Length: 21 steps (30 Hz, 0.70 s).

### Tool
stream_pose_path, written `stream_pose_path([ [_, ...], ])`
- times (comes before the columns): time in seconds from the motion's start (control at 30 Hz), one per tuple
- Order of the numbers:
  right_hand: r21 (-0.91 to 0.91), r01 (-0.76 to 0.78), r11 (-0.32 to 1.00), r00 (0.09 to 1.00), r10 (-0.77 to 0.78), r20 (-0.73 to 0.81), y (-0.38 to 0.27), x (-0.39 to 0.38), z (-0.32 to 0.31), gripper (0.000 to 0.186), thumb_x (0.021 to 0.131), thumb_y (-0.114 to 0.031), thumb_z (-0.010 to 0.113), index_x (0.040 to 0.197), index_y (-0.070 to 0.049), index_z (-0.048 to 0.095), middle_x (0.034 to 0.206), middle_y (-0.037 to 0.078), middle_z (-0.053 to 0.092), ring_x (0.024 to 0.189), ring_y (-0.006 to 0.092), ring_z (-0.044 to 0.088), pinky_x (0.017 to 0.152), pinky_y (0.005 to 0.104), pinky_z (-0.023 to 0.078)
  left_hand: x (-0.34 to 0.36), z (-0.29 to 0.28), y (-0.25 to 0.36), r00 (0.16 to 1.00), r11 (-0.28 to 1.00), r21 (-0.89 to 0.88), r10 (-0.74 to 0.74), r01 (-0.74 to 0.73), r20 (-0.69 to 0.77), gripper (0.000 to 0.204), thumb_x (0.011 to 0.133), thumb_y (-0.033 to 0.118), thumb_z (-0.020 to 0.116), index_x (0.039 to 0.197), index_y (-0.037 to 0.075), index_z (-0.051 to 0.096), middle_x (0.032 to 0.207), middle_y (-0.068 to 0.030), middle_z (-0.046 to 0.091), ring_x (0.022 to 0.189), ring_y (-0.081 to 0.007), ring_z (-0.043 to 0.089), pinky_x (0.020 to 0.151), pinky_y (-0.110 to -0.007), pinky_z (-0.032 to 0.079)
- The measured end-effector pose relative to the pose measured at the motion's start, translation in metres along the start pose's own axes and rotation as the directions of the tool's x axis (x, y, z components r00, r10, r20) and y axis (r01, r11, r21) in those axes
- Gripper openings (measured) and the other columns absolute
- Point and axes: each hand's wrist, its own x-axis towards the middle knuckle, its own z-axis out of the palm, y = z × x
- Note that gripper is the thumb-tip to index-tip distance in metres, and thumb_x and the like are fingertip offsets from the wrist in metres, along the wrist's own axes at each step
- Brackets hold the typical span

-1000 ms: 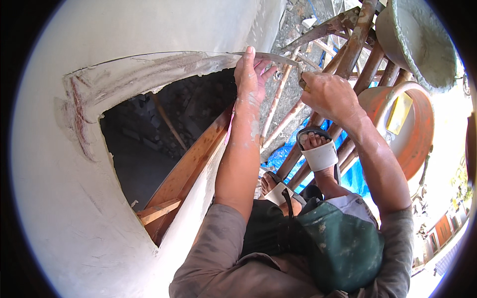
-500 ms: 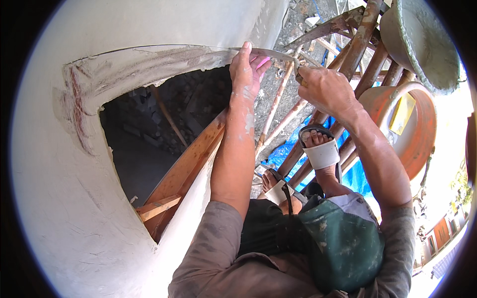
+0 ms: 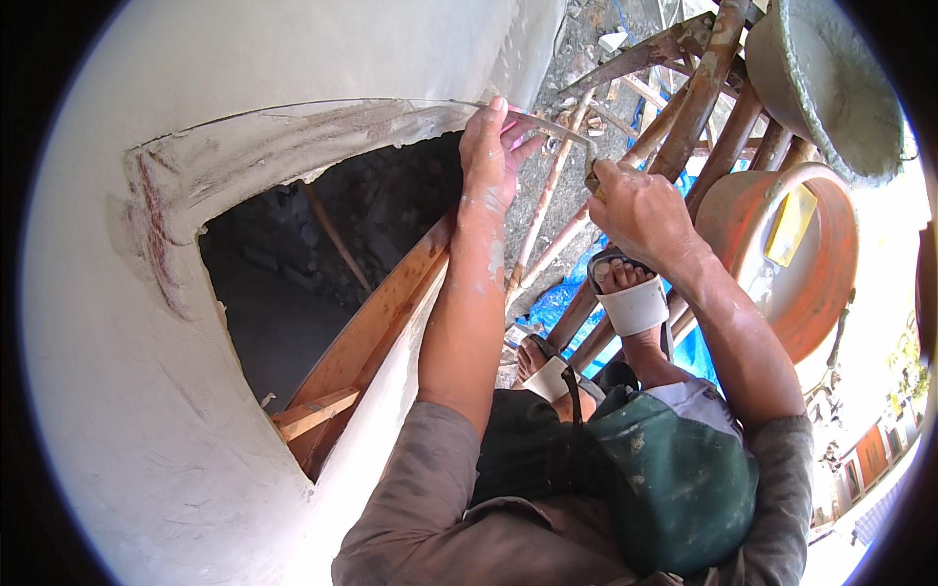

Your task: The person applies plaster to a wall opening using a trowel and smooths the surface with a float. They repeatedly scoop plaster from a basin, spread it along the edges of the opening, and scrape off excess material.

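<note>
My right hand (image 3: 643, 213) is closed around the handle of a plastering trowel (image 3: 559, 129). The trowel's thin metal blade reaches left to my left hand (image 3: 490, 161), whose thumb lies over it while the fingers sit behind and below. Something pink shows by those fingertips; I cannot make out what it is. Both hands are at the right end of a curved plaster band (image 3: 293, 140), which runs along the top of a dark opening (image 3: 322, 244) in the pale wall (image 3: 117, 391). Wet plaster spots my left wrist.
Wooden boards (image 3: 376, 327) slant across the opening. On the right stand an orange bucket (image 3: 831, 278) with a yellow block (image 3: 791, 225) inside and a plaster-coated basin (image 3: 782, 83). My sandalled feet rest on brown poles (image 3: 718, 88), above blue sheeting (image 3: 557, 298) and rubble.
Both hands have come slightly down and to the right with the trowel. The blade now slopes more downward toward its handle. The whole view has shifted a little.
</note>
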Motion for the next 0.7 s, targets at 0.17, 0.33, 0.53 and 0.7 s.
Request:
stream_pose_path([
  [0.17,0.021,0.048,0.999,0.999,-0.048,-0.002,0.005,0.009,0.019,0.019,0.085,-0.018,0.055,0.093,-0.001,0.055,0.088,0.022,0.065,0.082,0.0406,0.065,0.074,0.0494,0.052,0.007,-0.013,0.003,1.000,1.000,0.004,-0.020,0.020,0.010,0.037,0.095,0.036,0.057,0.103,-0.001,0.054,0.096,-0.0120,0.062,0.091,-0.0257,0.064,0.081,-0.047,0.056],
  [0.33,0.020,0.026,0.999,1.000,-0.026,-0.008,0.003,0.008,0.022,0.021,0.085,-0.020,0.058,0.094,-0.001,0.053,0.088,0.022,0.064,0.082,0.0402,0.064,0.073,0.0493,0.052,0.010,-0.016,0.003,0.999,1.000,0.004,-0.019,0.019,0.028,0.035,0.095,0.035,0.056,0.099,0.000,0.057,0.095,-0.0115,0.063,0.093,-0.0255,0.063,0.082,-0.046,0.056],
  [0.53,0.025,0.095,0.995,0.995,-0.093,-0.045,0.002,0.010,0.018,0.018,0.085,-0.019,0.056,0.091,-0.002,0.052,0.087,0.020,0.064,0.082,0.0397,0.065,0.072,0.0497,0.052,0.010,-0.019,0.006,0.999,1.000,0.002,0.013,-0.013,0.043,0.034,0.095,0.036,0.055,0.097,0.002,0.058,0.097,-0.0129,0.063,0.096,-0.0255,0.063,0.085,-0.046,0.055],
  [0.7,-0.040,0.132,0.990,0.990,-0.134,-0.051,-0.001,0.009,0.024,0.016,0.085,-0.017,0.054,0.091,-0.002,0.053,0.086,0.020,0.063,0.079,0.0390,0.065,0.071,0.0498,0.053,0.006,-0.022,0.008,1.000,1.000,0.012,0.015,-0.016,0.025,0.034,0.095,0.036,0.053,0.098,0.002,0.058,0.099,-0.0136,0.064,0.097,-0.0253,0.063,0.086,-0.046,0.055],
])
